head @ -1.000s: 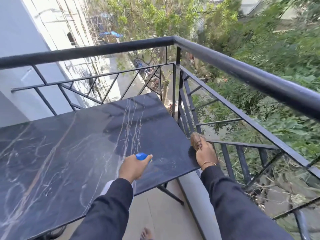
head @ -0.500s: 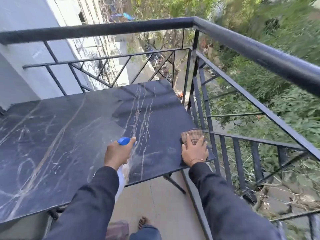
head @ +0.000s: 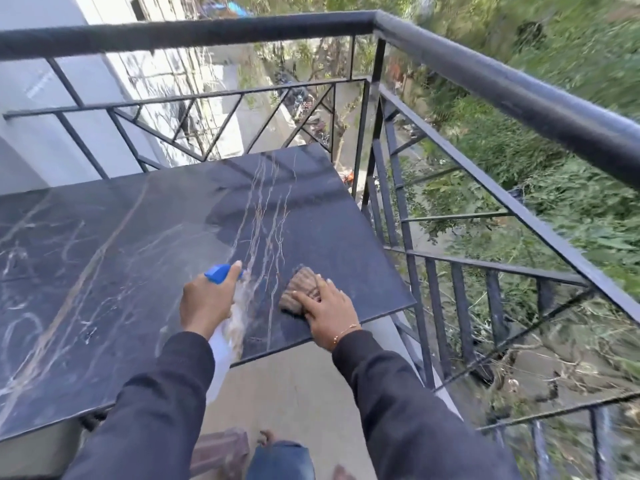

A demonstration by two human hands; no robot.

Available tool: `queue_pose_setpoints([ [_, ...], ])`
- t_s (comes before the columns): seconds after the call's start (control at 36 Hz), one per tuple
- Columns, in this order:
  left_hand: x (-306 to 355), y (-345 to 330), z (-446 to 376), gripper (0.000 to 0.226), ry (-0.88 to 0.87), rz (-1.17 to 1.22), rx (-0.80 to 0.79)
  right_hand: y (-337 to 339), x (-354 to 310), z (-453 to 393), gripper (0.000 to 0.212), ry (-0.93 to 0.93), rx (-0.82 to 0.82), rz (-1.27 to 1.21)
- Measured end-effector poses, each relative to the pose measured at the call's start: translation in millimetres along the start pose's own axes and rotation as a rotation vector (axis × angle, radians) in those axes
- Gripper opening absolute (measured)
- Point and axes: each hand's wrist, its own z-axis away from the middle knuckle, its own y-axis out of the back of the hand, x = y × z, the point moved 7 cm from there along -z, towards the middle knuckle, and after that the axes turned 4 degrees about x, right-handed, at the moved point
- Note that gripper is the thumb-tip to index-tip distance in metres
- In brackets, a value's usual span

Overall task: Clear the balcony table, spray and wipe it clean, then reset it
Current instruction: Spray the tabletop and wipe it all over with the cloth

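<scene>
Brown ribbed cloth (head: 300, 289) lies at the near right corner of the dark marbled worktop (head: 121, 258), flattened under the right hand (head: 327, 311), whose fingers (head: 304, 299) are spread straight to press it for wiping. Just left, the left hand (head: 204, 303) curls around a spray bottle (head: 221, 337), blue nozzle (head: 218, 273) aimed across the stone, ready to wet more. Black railing (head: 519, 109) hems the far and right sides.

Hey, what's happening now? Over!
Left hand grips spray bottle. Right hand presses cloth flat on table. Nothing in the way.
</scene>
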Motion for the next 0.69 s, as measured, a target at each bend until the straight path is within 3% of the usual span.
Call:
queue_pose_setpoints([
  [0.19,2,-5,1,0.033,-0.027,0.026,-0.038,57,132,24,0.052,-0.503,0.113,0.104],
  [0.33,4,-9,2,0.039,-0.026,0.022,-0.070,51,120,41,0.056,-0.618,0.135,0.088],
  [0.42,7,-12,4,0.036,-0.050,0.013,-0.086,40,84,40,0.058,-0.579,0.118,0.062],
  [0.58,6,-14,13,0.043,-0.100,-0.071,-0.120,-3,-19,33,0.057,-0.263,-0.054,0.014],
  [0.69,5,-17,17,0.047,-0.135,-0.106,-0.140,-17,-41,39,0.055,-0.111,-0.113,-0.001],
])
